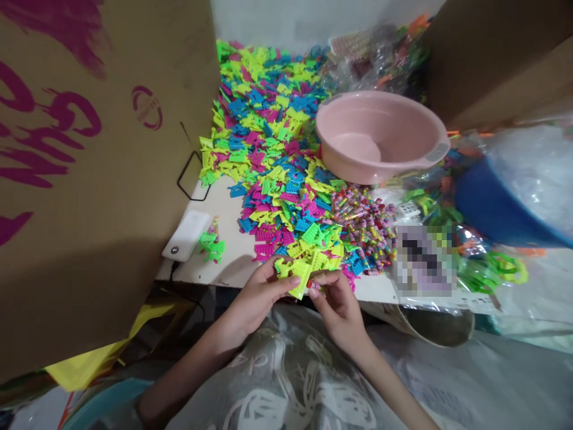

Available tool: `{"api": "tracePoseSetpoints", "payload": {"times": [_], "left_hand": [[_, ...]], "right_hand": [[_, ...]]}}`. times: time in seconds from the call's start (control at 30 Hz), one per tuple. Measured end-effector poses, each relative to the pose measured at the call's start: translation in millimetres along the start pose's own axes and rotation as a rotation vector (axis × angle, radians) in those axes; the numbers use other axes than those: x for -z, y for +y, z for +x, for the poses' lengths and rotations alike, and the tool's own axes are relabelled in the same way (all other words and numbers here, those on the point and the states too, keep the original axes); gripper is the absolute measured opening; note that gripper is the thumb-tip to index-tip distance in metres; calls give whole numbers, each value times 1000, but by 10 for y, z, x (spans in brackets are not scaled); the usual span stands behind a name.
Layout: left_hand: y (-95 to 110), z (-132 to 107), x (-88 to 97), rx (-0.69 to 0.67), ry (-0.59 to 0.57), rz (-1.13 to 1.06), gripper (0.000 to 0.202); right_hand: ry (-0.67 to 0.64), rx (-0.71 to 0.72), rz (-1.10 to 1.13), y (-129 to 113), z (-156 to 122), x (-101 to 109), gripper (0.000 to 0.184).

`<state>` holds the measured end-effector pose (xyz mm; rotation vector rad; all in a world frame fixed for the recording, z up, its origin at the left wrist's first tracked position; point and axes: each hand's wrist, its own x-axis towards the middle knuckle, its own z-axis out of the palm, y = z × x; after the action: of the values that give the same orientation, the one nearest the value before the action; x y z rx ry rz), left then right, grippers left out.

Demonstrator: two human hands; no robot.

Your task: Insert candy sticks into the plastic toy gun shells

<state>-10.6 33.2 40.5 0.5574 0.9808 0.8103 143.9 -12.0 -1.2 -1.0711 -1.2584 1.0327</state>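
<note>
At the table's front edge, my left hand (264, 291) is closed on a yellow plastic toy piece (301, 280) with a flat, panel-like part. Just beside it, my right hand (336, 298) pinches a small red-ended tube (312, 285) with a patterned wrap. The tube is close to the toy piece; whether they touch I cannot tell. Behind my hands spreads a large heap of similar plastic pieces (273, 173) in yellow, green, blue and pink. A pile of small colourful tubes (364, 227) lies right of the heap.
A pink basin (380, 167) stands on the right of the heap. A blue tub (496, 209) holding clear plastic is further right. Cardboard boxes (111, 179) wall off both sides. A white device (187, 236) with a cable and some green pieces (212, 246) lie at the left.
</note>
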Motion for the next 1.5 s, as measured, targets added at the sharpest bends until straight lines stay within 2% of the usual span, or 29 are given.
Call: {"api": "tracePoseSetpoints", "payload": {"times": [0.23,0.37,0.47,0.67,0.83,0.97,1.03,1.07,1.13,1.2,1.27,1.33,1.4,1.5], "left_hand": [[-1,-29,49,-256,93,367,34],[-38,-63,35,-397,128,458,27],[-77,-84,19,-446,116,461,25],[-44,-77,89,-420,43,561,20],[-23,-96,159,-332,-27,586,24],[-53,-72,200,-278,-72,638,22],[-25,-4,302,-266,-87,718,18],[9,42,389,-298,-47,778,17],[119,137,633,-440,141,932,16],[268,214,935,-607,370,1124,18],[416,263,1231,-672,544,1325,25],[514,298,1457,-652,653,1441,30],[537,340,1582,-568,721,1537,34],[448,415,1575,-462,788,1663,33]], "right_hand": [[10,148,-329,-91,39,78,13],[-39,257,-470,-159,72,101,15],[-83,322,-550,-187,73,87,16],[-150,341,-634,-254,54,93,22],[-367,322,-547,-340,128,215,21],[-441,195,-425,-317,174,232,13],[-460,136,-367,-242,179,257,5],[-453,129,-388,-188,179,295,16],[-379,148,-563,-57,178,446,30],[-230,147,-854,90,179,684,28],[-101,88,-1158,226,185,948,27],[-36,26,-1379,331,201,1162,29],[1,-12,-1501,400,230,1278,29],[66,-44,-1560,467,292,1291,24]]}}
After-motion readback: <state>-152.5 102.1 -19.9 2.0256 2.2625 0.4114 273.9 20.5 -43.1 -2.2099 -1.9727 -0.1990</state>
